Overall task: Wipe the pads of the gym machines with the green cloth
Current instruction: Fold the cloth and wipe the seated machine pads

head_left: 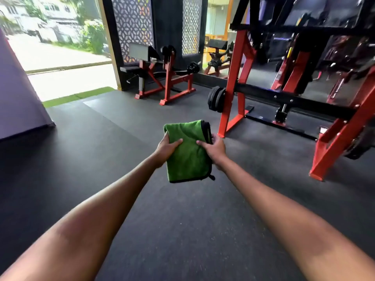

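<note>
Both hands: I've got the left hand point(167, 146) and right hand point(215, 148) gripping the cloth point(187, 157), thumbs on top, held out in front over the floor point(182, 230).
Cloth: folded, long axis running away from me, one hand on each long edge.
Pads: none touched yet. Bench pad point(129, 68) sits well ahead and left; red rack point(239, 82) is ahead right.
Nearer hand: left for the bench, I reckon, so walking over comes first.

red machine point(304, 82) cropped right, street point(50, 27) blurred
</note>
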A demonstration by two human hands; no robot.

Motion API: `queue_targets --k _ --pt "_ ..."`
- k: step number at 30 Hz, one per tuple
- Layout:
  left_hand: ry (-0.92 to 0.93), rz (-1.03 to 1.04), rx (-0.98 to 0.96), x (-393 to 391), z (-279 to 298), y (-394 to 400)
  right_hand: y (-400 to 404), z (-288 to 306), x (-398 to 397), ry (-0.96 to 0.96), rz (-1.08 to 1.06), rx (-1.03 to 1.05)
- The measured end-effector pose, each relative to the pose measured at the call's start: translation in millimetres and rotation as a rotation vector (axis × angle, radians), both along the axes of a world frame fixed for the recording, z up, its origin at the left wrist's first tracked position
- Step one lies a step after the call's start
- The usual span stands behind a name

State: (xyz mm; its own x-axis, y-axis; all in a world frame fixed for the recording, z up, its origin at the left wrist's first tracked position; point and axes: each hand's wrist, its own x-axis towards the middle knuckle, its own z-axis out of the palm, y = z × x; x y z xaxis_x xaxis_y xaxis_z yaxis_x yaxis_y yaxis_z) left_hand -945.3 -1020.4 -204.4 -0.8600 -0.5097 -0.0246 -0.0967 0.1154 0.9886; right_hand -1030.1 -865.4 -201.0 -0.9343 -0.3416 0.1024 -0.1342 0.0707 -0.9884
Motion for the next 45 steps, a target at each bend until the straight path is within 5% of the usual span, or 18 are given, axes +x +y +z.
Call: queue_targets --k 12,18,27,45 --pt "0.015 -0.021 0.064 -241.0 -7.9 -132.0 -138.0 -18.6 -236.8 0.056 -0.060 0.040" --pt "-0.118 -0.151 -0.012 -363.2 -3.4 -222.9 -228.9 -13.8 -374.8 0.036 0.044 0.100" --pt "-0.134 0.089 -0.066 -503.6 -31.6 -358.8 -371.2 -26.5 -540.6 -0.024 0.279 0.235" --pt "0.030 0.159 0.150 -875.1 -66.5 -642.8 -639.0 -64.3 -881.5 0.010 0.026 0.269"
